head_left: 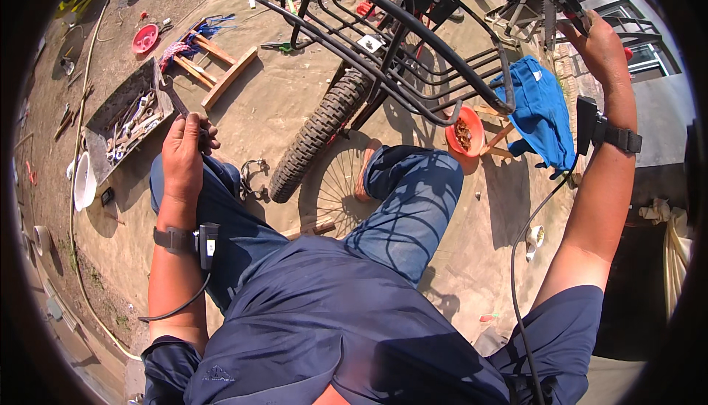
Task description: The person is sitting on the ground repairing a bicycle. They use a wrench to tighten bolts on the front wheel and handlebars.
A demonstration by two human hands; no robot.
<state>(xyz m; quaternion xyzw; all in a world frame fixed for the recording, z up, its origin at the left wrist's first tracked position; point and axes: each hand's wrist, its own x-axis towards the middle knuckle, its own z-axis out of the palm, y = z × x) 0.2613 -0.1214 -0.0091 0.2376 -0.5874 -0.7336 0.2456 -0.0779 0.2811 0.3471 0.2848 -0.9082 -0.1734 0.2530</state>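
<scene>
My left hand (189,145) is closed around a metal wrench (174,98) held upright over my thigh, beside a tray of tools. My right hand (597,45) is raised at the upper right, wrapped round the handlebar end (573,11) of a bicycle; its fingertips are partly hidden. In front of me are the bicycle's black tubular rack (383,66) and knobby tire (316,136). A spoked wheel (341,197) lies on the ground between my legs, partly hidden by them.
At left are a metal tray (102,131) of tools, a white basin (83,184), a red bowl (144,39) and a wooden stool (230,79). At right, a blue cloth (544,114) hangs over a stool near an orange bowl (466,116). A hose (87,81) runs along the left.
</scene>
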